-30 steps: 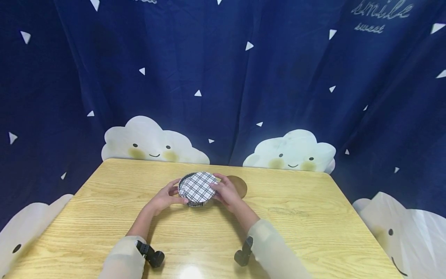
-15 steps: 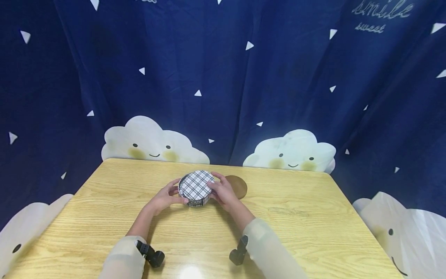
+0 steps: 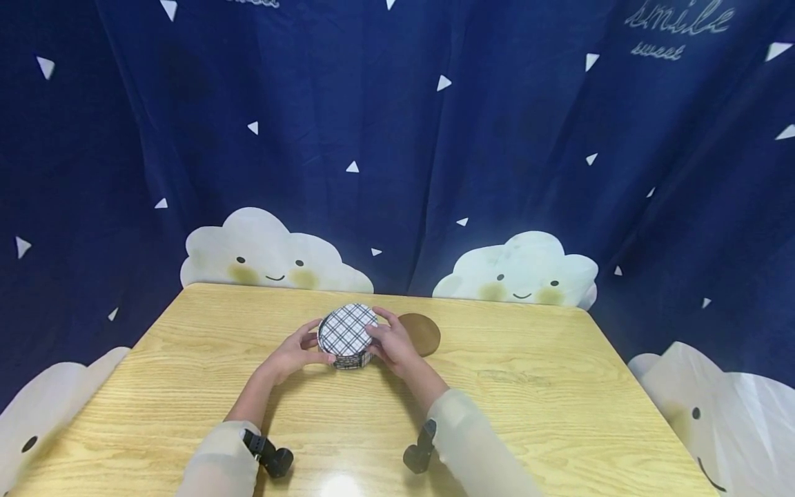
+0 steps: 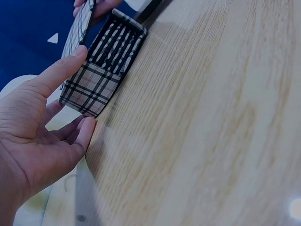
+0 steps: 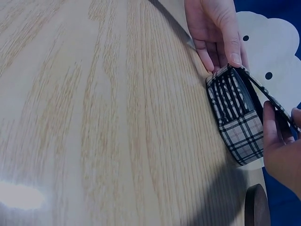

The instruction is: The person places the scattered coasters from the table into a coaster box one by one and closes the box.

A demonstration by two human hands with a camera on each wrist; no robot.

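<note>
A round plaid coaster holder (image 3: 351, 362) stands on the table, its open front slot showing several stacked coasters in the left wrist view. My left hand (image 3: 295, 353) grips the holder (image 4: 89, 87) from the left, thumb at the top rim and fingers low on the wall. With my right hand (image 3: 395, 344) I pinch a white plaid coaster (image 3: 346, 330) by its right edge. In the right wrist view this coaster (image 5: 270, 96) tilts over the holder's open top, its left edge near my left thumb and its right side raised. Some right fingers are underneath it.
A brown round disc (image 3: 424, 335) lies on the wooden table (image 3: 546, 414) just right of the holder, partly behind my right hand. A dark blue curtain (image 3: 397, 138) with white clouds hangs behind the table's far edge.
My right hand has moved left with the plaid coaster, which now covers more of the holder's top. The left hand stays in place on the holder.
</note>
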